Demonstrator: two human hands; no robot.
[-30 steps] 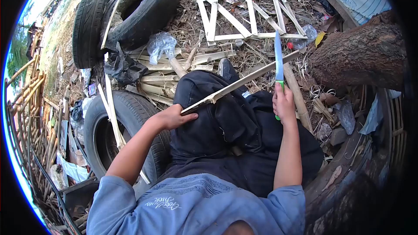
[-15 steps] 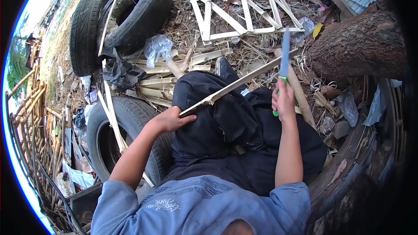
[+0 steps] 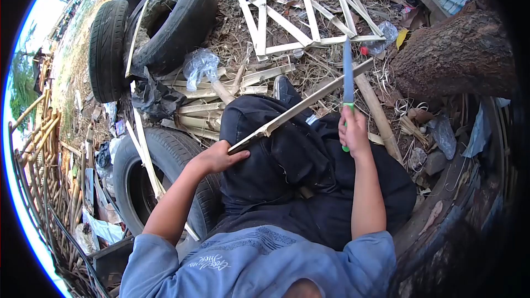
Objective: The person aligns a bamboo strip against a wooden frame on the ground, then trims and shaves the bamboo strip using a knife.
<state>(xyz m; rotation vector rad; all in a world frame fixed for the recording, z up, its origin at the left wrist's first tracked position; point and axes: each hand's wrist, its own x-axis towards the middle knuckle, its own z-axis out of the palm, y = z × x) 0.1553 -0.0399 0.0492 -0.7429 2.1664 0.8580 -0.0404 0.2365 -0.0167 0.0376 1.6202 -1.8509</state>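
Resting by my knee, my left hand (image 3: 221,157) is closed on the near end of a bamboo strip (image 3: 301,107). The strip slants up and to the right across my dark trousers, with a rough node partway along it. My right hand (image 3: 355,129) grips the green handle of a knife (image 3: 348,74), its blade pointing up and away from me. In this view the blade crosses the strip near its far end; whether they touch I cannot tell.
A lattice of bamboo strips (image 3: 312,11) lies on the ground ahead. Old tyres (image 3: 182,19) stand at the left, with another tyre (image 3: 160,152) beside my leg. Split bamboo pieces (image 3: 201,111) are piled before my knee. A tree trunk (image 3: 452,49) is at the right.
The knife and my right hand have moved left, bringing the blade across the bamboo strip. A small red spot now shows on the ground behind the blade. My left hand stays nearly still.
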